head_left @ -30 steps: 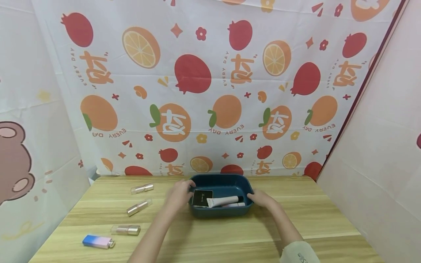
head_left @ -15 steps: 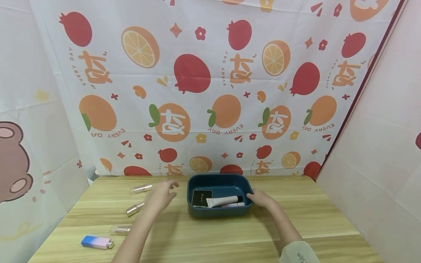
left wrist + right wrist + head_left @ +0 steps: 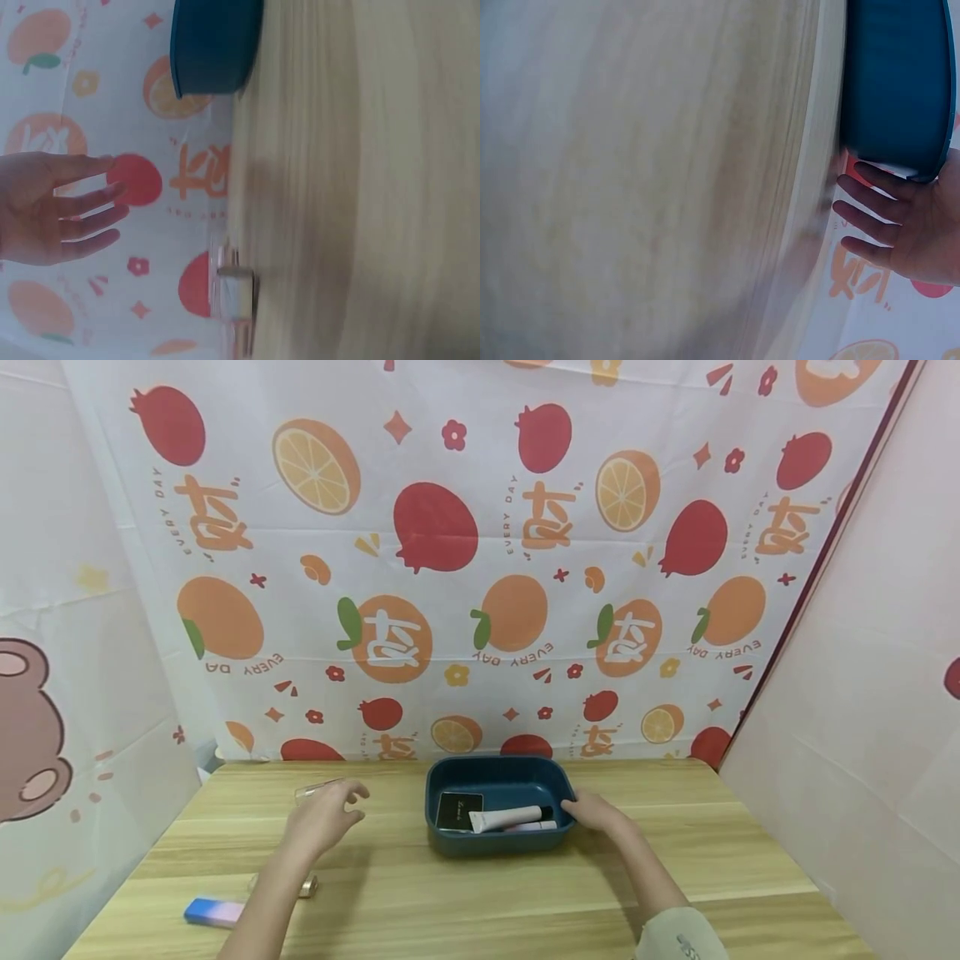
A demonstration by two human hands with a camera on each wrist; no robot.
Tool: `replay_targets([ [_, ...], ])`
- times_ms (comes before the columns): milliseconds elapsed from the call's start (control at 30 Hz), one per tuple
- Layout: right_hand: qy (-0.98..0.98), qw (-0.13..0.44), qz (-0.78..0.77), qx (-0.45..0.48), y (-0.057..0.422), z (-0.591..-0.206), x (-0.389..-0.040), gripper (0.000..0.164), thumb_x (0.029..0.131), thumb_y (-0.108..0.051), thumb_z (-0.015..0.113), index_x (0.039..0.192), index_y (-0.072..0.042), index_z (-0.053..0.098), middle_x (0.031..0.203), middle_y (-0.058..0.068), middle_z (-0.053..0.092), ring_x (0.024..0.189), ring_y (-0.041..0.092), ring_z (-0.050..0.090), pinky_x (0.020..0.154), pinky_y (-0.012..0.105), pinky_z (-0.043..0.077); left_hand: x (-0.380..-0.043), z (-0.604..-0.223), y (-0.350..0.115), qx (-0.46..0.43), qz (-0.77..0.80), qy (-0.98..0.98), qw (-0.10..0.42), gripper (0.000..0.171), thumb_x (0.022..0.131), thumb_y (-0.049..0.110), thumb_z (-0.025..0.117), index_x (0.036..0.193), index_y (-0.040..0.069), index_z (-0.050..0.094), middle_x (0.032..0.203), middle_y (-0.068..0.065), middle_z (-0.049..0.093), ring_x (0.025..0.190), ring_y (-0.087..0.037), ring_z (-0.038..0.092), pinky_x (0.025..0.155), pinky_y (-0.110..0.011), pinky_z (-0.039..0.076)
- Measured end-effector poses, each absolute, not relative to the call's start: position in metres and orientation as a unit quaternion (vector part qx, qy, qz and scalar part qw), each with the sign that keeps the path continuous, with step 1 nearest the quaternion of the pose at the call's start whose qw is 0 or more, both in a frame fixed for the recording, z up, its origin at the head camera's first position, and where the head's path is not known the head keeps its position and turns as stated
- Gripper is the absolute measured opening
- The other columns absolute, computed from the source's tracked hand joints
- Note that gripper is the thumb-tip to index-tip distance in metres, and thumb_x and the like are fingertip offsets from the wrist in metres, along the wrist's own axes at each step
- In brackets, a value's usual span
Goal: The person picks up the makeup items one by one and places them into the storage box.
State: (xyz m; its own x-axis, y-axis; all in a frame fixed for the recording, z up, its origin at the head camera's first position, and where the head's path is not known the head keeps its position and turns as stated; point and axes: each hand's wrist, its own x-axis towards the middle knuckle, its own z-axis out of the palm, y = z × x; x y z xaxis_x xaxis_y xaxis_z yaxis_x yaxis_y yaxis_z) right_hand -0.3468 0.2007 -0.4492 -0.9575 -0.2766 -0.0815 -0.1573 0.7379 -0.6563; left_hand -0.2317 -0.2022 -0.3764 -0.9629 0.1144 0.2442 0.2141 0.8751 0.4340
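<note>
In the head view my left hand (image 3: 322,818) hovers over the left of the table, fingers loosely bent and holding nothing. Partly behind it is a clear-capped lipstick tube (image 3: 309,792); a similar one (image 3: 236,292) lies below the hand in the left wrist view. Another gold-and-clear lipstick tube (image 3: 307,886) shows beside my forearm, which covers part of it. My right hand (image 3: 926,232) touches the right end of the dark blue bin (image 3: 498,846), fingers straight and its thumb hidden in the right wrist view. Inside lie a black square case (image 3: 459,812), a white squeeze tube (image 3: 504,818) and a slim pale tube (image 3: 534,826).
At the front left of the wooden table (image 3: 465,910) lies a blue-to-pink slim case (image 3: 212,912), its right end covered by my left forearm. A fruit-printed curtain (image 3: 480,568) hangs along the back edge.
My left hand has let go of the bin's left end and moved left over the lipstick tubes, covering the middle one. My right hand and the bin have stayed in place.
</note>
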Motion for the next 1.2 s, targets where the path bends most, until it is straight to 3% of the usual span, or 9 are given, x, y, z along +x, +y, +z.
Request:
replay_targets([
  [333,0.932,0.080,-0.330,-0.125,0.200,-0.449,-0.348,0.025,0.094,-0.014,0.046,0.104,0.005,0.059,0.082,0.007,0.054,0.074,0.021,0.050,0.070,0.038,0.043,-0.222,-0.380,-0.240,-0.066,-0.244,-0.966,0.054,0.027,0.081,0.010,0.066,0.106,0.001,0.062,0.100,-0.022,0.061,0.087,-0.041,0.058,0.064,-0.052,0.047],
  [567,0.950,0.073,-0.283,-0.113,0.198,-0.444,-0.348,0.021,0.093,-0.019,0.049,0.090,-0.002,0.061,0.069,0.004,0.050,0.066,0.019,0.049,0.063,0.034,0.041,-0.220,-0.385,-0.259,-0.070,-0.235,-0.968,0.057,0.025,0.080,0.003,0.064,0.105,0.000,0.061,0.096,-0.020,0.062,0.083,-0.039,0.059,0.064,-0.052,0.047],
  [833,0.957,0.072,-0.258,-0.111,0.198,-0.441,-0.351,0.026,0.093,-0.022,0.050,0.100,0.000,0.062,0.073,0.005,0.051,0.071,0.020,0.049,0.068,0.037,0.041,-0.213,-0.386,-0.275,-0.090,-0.234,-0.967,0.052,0.026,0.077,0.001,0.065,0.103,-0.001,0.062,0.092,-0.019,0.062,0.082,-0.037,0.059,0.068,-0.056,0.045],
  [1200,0.952,0.073,-0.273,-0.115,0.195,-0.440,-0.345,0.021,0.091,-0.019,0.051,0.094,-0.001,0.061,0.071,0.004,0.050,0.069,0.019,0.049,0.065,0.035,0.041,-0.203,-0.396,-0.299,-0.081,-0.241,-0.967,-0.008,0.022,0.075,0.002,0.066,0.096,0.003,0.063,0.088,-0.012,0.060,0.081,-0.036,0.057,0.067,-0.055,0.045],
])
